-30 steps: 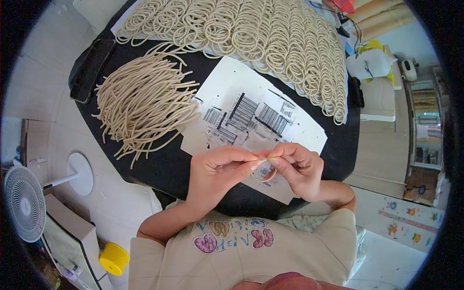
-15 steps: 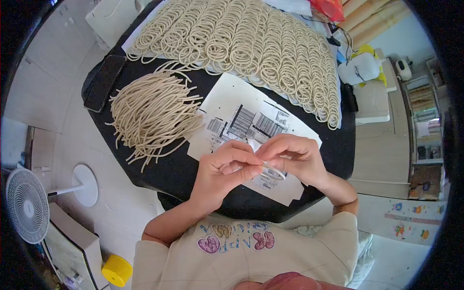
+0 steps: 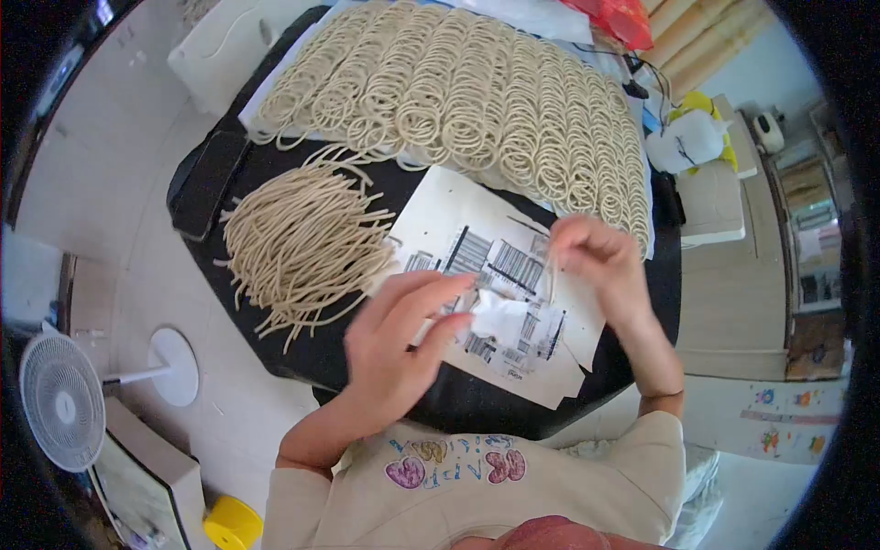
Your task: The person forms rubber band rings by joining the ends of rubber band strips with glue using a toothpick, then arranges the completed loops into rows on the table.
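My left hand (image 3: pixel 399 339) hovers over the near left part of the white label sheet (image 3: pixel 431 206), thumb and fingers apart with nothing between them. Beside its fingertips lies a crumpled white tissue (image 3: pixel 500 318) on the printed barcodes. Over the sheet's right side, my right hand (image 3: pixel 600 266) pinches a beige cord ring (image 3: pixel 553 280), which hangs edge-on and slightly blurred from the fingertips. A loose heap of straight beige cords (image 3: pixel 302 247) lies left of the sheet. Beyond it, overlapping beige cord rings (image 3: pixel 472 128) are laid out in several rows.
A dark phone-like slab (image 3: pixel 209 186) lies at the left edge of the black table (image 3: pixel 275 357). At the far right are a white bottle (image 3: pixel 686 140) and some cables. A red bag (image 3: pixel 619 20) sits at the back. A white fan (image 3: pixel 64 399) stands on the left.
My hands have parted. The right hand has moved away to the upper right with the ring, while the left hand has let go and drawn back slightly left. The tissue is now uncovered.
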A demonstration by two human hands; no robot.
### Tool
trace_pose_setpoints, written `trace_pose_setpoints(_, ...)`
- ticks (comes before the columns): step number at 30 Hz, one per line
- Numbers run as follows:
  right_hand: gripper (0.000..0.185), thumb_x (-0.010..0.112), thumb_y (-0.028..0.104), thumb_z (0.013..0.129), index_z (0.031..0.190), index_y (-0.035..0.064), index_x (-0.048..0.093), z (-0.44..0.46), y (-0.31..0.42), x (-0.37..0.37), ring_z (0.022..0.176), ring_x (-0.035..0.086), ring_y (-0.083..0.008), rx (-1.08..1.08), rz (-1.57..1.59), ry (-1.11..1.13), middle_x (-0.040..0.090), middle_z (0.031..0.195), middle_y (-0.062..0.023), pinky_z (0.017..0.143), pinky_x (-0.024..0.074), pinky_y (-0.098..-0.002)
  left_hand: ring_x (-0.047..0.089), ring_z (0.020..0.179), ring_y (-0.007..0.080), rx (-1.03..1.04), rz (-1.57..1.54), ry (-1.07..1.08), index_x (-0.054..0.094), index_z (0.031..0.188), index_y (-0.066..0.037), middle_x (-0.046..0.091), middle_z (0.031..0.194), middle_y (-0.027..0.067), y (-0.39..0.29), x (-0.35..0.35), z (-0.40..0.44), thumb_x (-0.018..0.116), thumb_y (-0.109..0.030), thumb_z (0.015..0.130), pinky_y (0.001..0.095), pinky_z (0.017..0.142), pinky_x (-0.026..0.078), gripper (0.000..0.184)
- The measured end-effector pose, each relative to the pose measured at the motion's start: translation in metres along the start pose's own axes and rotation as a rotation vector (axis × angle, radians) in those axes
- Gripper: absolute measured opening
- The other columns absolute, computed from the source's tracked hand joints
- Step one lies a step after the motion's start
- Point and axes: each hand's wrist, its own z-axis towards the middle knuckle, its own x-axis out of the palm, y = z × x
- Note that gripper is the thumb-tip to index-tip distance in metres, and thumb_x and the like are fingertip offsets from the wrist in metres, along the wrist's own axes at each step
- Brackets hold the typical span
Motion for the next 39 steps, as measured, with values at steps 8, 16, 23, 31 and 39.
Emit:
trace_pose_setpoints(8,0.022,0.066,0.019,0.084,0.088,-0.0028,0.069,0.102,-0.036,-0.187,0.068,0.057,-0.0087,-0.237,-0.527,-0.739,0.065,0.073,-0.0033,0.065,0.046,-0.024,0.055,0.094,0.0319,0.048,0.866,-0.147,0.063,0.11,-0.006,0.057,0.104,0.0126,0.038,-0.037,0.017,0.073,-0.009,0.075,0.0403,0.079,0.045,0.036)
trace_pose_setpoints(16,0.024,0.068,0.027,0.077,0.088,0.0058,0.073,0.185,-0.104,-0.266,0.074,0.066,-0.0285,-0.026,-0.968,-0.839,0.069,0.079,-0.0147,0.068,0.0507,-0.0386,0.057,0.084,0.0263,-0.054,0.72,-0.241,0.067,0.089,-0.004,0.062,0.091,0.0084,0.054,-0.031,0.02,0.073,-0.003,0.073,0.0356,0.072,0.046,0.017)
trace_pose_setpoints(23,0.025,0.067,0.031,0.076,0.088,0.0101,0.073,0.209,-0.124,-0.271,0.082,0.066,-0.0308,0.16,-1.052,-0.837,0.069,0.085,-0.0131,0.074,0.0516,-0.0414,0.059,0.077,0.0217,0.001,0.697,-0.26,0.07,0.086,-0.004,0.063,0.086,0.0077,0.055,-0.034,0.023,0.075,0.0,0.072,0.0303,0.065,0.047,0.015)
trace_pose_setpoints(31,0.024,0.065,0.029,0.079,0.093,0.0105,0.071,0.206,-0.105,-0.248,0.088,0.065,-0.0311,0.078,-1.147,-0.896,0.068,0.096,-0.0112,0.076,0.0516,-0.0421,0.059,0.077,0.018,-0.051,0.573,-0.322,0.07,0.087,-0.002,0.064,0.088,0.0081,0.053,-0.034,0.02,0.073,0.003,0.073,0.0264,0.061,0.047,0.014)
trace_pose_setpoints(39,0.016,0.067,0.015,0.085,0.095,0.0031,0.069,0.098,-0.009,-0.066,0.084,0.065,-0.0141,-0.307,-0.407,-0.196,0.069,0.09,-0.0067,0.077,0.0513,-0.0299,0.058,0.062,0.0154,-0.027,-0.002,-0.496,0.063,0.086,0.003,0.063,0.085,0.0172,0.019,-0.036,0.0,0.065,0.011,0.074,0.0181,0.049,0.047,0.015)
